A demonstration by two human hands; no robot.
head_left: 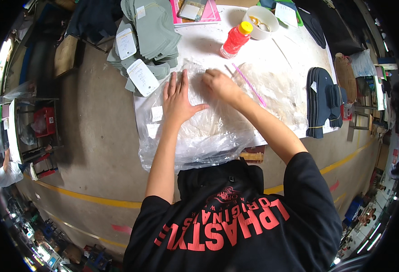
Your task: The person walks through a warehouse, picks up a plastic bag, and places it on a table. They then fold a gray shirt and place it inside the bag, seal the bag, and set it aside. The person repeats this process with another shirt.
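Left hand (177,100) spread flat pins the clear plastic bag (208,131); right hand (220,84), just beside, pinches the film—keep it taut.

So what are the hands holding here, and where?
Left hand lies flat on the clear plastic bag; right hand pinches its top edge.

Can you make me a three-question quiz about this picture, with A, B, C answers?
1. Where is the red bottle?
A. beside the white bowl
B. on the floor
C. in a hand

2. What colour is the bottle's cap?
A. blue
B. yellow
C. black

3. How is the left hand?
A. closed in a fist
B. holding scissors
C. flat, fingers spread, on the clear plastic bag

Answers: 1 A, it stands on the table next to the bowl. 2 B, the cap shows yellow. 3 C, the palm lies open on the bag.
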